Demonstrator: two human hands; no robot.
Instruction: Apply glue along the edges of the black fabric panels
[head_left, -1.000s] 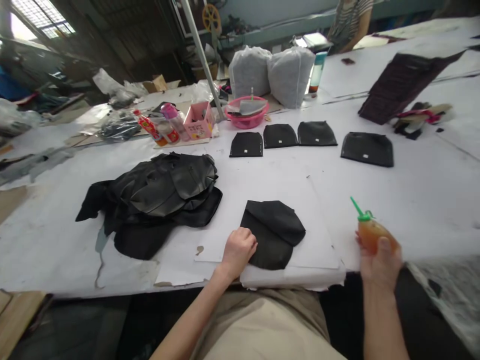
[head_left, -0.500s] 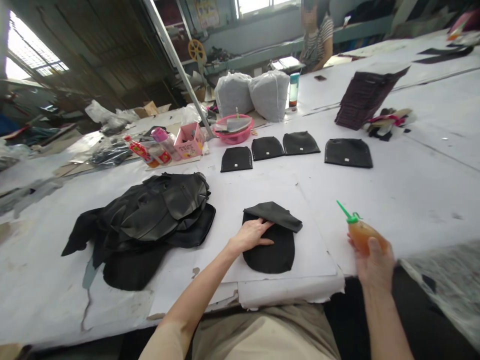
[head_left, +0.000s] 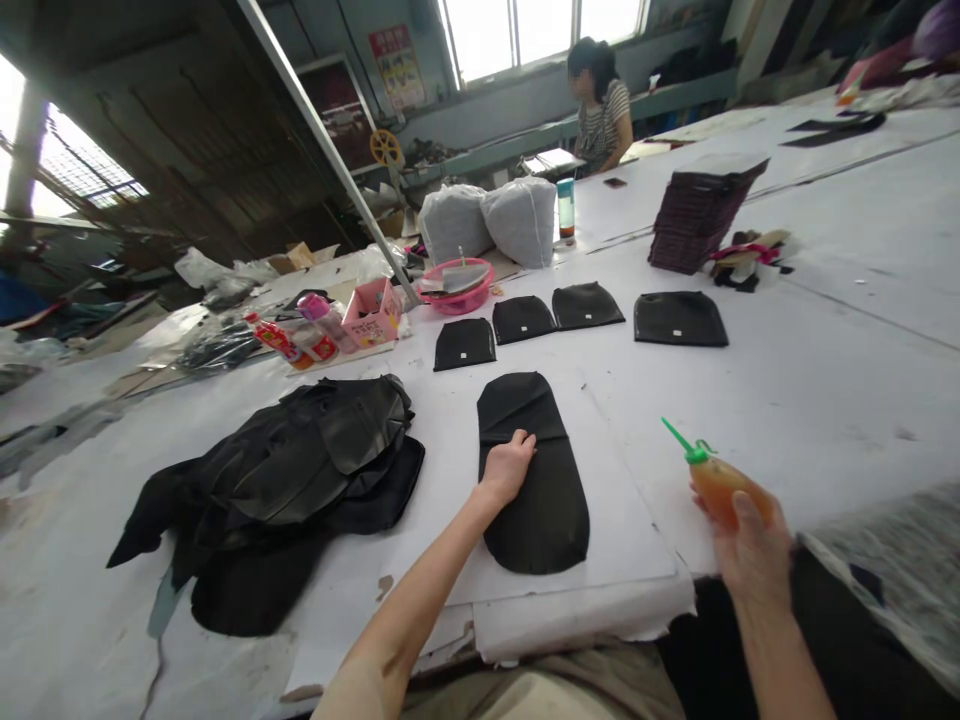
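In the middle of the table an oblong black leather-like piece [head_left: 544, 510] lies unfolded, with a crease across it. My left hand [head_left: 508, 467] rests on this piece at the crease, its fingers curled in against the material; the fingertips are partly hidden. Off to the right, my right hand [head_left: 750, 540] is wrapped around a squeeze bottle [head_left: 724, 487] of amber liquid. The bottle's green nozzle points up and to the left, away from the black piece. Left of my left forearm lies a heap of similar black pieces [head_left: 300, 470].
Several finished-looking black flat pieces [head_left: 679, 320] lie in a row farther back. Behind them stand a pink basin [head_left: 459, 297], white stuffed sacks [head_left: 519, 225] and a dark stack [head_left: 694, 215]. A pink box [head_left: 373, 312] is beside a slanting pole [head_left: 330, 150]. A person [head_left: 602, 110] sits beyond.
The black piece's upper part, folded over before, now lies spread out away from me. My left hand has gone from under the flap to on top. My right hand still holds the bottle.
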